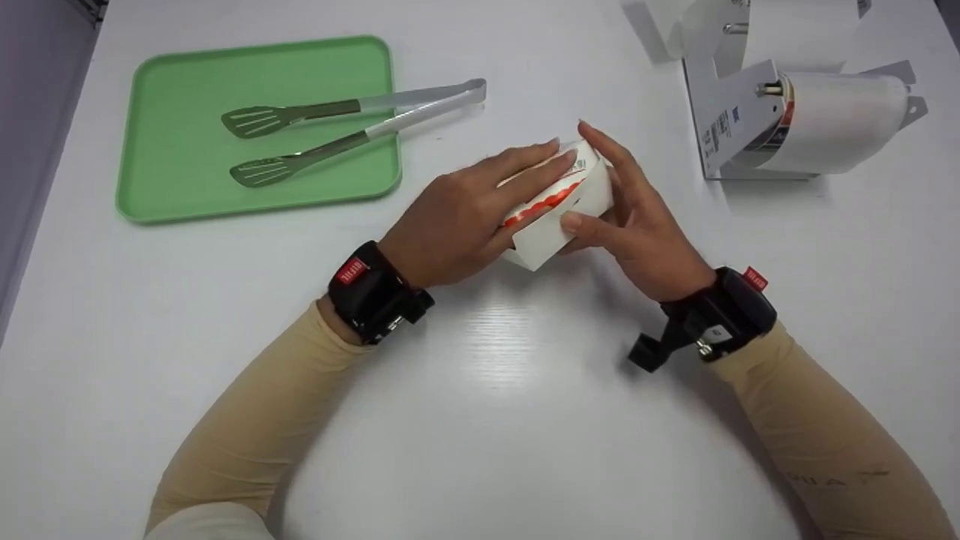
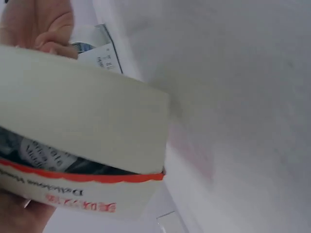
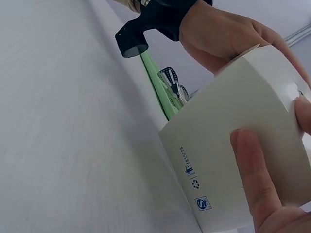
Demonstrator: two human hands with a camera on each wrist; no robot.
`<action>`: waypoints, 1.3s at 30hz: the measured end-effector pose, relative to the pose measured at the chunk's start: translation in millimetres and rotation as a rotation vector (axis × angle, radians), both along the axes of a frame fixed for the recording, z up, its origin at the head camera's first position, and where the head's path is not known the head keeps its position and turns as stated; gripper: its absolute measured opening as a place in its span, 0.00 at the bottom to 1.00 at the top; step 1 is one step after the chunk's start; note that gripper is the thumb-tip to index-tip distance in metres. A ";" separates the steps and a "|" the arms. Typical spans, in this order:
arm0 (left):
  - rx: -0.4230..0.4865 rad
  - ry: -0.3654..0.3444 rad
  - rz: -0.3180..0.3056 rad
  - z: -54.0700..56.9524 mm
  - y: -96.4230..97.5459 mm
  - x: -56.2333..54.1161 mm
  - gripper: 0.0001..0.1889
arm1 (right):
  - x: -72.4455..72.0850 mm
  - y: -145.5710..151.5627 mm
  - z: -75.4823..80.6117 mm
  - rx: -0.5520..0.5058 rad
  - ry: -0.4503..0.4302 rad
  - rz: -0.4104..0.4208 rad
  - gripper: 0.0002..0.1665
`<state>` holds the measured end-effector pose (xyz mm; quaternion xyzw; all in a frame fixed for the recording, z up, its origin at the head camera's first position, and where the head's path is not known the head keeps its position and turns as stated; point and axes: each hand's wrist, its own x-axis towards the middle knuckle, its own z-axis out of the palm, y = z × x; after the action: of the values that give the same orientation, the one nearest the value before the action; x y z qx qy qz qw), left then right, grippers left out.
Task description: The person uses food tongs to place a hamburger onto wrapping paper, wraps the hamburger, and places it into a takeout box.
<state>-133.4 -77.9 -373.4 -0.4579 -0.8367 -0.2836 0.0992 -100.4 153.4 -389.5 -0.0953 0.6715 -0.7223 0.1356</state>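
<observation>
A white paper burger box (image 1: 551, 238) with a red scalloped band lies between my two hands at the middle of the table. My left hand (image 1: 465, 214) grips it from the left, fingers stretched over the top. From the right, my right hand (image 1: 637, 225) holds it with the thumb on the near panel; in the right wrist view a finger presses the plain white side with blue print. The left wrist view has the box (image 2: 87, 107) tilted, with a gap between a plain panel and the red-edged one. Dark material with white lettering shows through that gap.
At the upper left sits a green tray (image 1: 180, 157). Metal tongs (image 1: 330, 148) with slotted ends lie across it, handle past its right edge. A metal rack (image 1: 739, 124) carrying a white roll (image 1: 847, 120) stands at the upper right.
</observation>
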 end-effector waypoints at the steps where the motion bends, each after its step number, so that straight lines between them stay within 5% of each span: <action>1: 0.000 -0.057 -0.036 1.3 -1.5 -1.2 0.30 | -0.3 0.6 0.7 -0.007 -0.001 0.006 0.49; 6: 0.055 -0.349 -0.179 6.1 -7.2 -6.5 0.34 | -1.2 1.9 1.3 -0.060 -0.003 0.013 0.46; 10: 0.080 -0.420 -0.223 6.7 -8.2 -6.7 0.41 | -1.2 1.3 1.0 -0.073 0.001 0.002 0.45; 13: 0.057 -0.359 -0.209 5.3 -6.3 -5.6 0.41 | -1.4 0.8 0.5 -0.069 0.009 -0.006 0.45; 17: -0.008 -0.177 -0.134 2.2 -2.3 -5.3 0.57 | -1.6 0.6 0.1 -0.070 0.008 -0.016 0.44; 21: -0.051 -0.070 -0.073 -0.3 0.1 -5.1 0.53 | -0.9 0.1 0.2 -0.055 0.000 -0.032 0.48; 25: -0.063 -0.063 -0.075 -1.7 -0.1 -5.2 0.49 | 0.0 -0.9 -0.3 0.027 0.053 -0.034 0.56; 32: -0.013 -0.085 -0.124 -0.1 -2.7 -6.5 0.45 | 1.2 -0.7 -4.0 0.327 0.272 -0.058 0.55; 39: 0.040 -0.115 -0.169 1.7 -3.6 -6.8 0.36 | 2.8 -1.9 -5.2 0.397 0.351 -0.083 0.50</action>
<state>-140.1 -81.5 -371.8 -0.5075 -0.7937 -0.3334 0.0358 -97.6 151.5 -394.6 -0.1630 0.8165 -0.5538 0.0037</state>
